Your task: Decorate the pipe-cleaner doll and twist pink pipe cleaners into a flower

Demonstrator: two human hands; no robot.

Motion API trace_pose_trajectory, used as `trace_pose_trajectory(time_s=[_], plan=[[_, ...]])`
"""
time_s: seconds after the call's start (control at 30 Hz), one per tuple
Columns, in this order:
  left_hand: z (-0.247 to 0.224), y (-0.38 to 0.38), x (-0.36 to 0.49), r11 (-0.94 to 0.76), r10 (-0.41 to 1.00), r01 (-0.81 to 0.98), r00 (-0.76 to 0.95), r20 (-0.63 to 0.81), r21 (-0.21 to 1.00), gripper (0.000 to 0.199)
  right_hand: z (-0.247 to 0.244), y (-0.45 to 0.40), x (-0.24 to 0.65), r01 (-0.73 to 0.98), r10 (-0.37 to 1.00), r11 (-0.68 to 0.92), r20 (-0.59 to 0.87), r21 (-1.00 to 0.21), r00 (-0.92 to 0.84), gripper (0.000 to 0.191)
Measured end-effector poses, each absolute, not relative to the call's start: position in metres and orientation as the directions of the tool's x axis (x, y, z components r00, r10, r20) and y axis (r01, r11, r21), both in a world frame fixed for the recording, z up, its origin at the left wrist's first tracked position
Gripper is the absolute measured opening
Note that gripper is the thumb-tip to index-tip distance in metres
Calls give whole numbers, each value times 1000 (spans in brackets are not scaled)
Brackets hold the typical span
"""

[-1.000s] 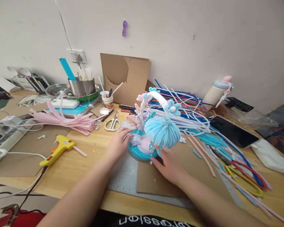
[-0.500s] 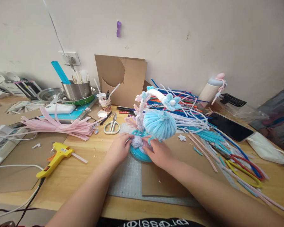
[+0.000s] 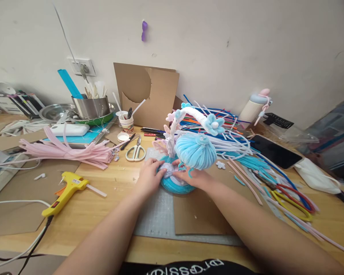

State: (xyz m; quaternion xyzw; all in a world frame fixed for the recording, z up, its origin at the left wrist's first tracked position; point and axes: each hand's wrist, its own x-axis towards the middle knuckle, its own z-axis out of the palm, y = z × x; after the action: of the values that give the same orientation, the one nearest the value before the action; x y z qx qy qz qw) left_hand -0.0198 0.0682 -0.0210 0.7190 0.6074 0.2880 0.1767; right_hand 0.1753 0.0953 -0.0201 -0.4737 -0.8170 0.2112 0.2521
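Observation:
A lamp-shaped pipe-cleaner craft stands mid-table, with a round turquoise base, a white arched stem and a pleated light-blue shade hanging from it. Blue flowers and small pink ones decorate the stem. On top of the base sits a lilac fuzzy piece. My left hand is closed on the left side of base and lilac piece, thumb pressing inward. From the right, my right hand grips the same spot, its fingers partly covered by the shade and its turquoise curls.
Left lie a yellow glue gun and pink pipe cleaners. White-handled scissors rest behind my left hand. A cardboard sheet covers part of the grey cutting mat. To the right are pliers, a phone and loose pipe cleaners.
The craft has turned or tilted slightly, its shade and flower shifting right in view. Both hands remain on the base, and the camera view has shifted a little.

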Motion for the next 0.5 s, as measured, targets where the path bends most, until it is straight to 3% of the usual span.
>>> trace_pose_trajectory(time_s=[0.13,0.33,0.5], plan=[[-19,68,-20,-204,974,753,90,210,625,33,-20,94,175,649,883,427,134,-630,-451,34],[-16,67,-21,-230,966,734,91,243,639,20,-8,94,170,721,873,472,156,-507,-462,34],[-18,68,-21,-238,964,727,98,247,644,19,-8,95,170,696,854,511,205,-505,-479,32]])
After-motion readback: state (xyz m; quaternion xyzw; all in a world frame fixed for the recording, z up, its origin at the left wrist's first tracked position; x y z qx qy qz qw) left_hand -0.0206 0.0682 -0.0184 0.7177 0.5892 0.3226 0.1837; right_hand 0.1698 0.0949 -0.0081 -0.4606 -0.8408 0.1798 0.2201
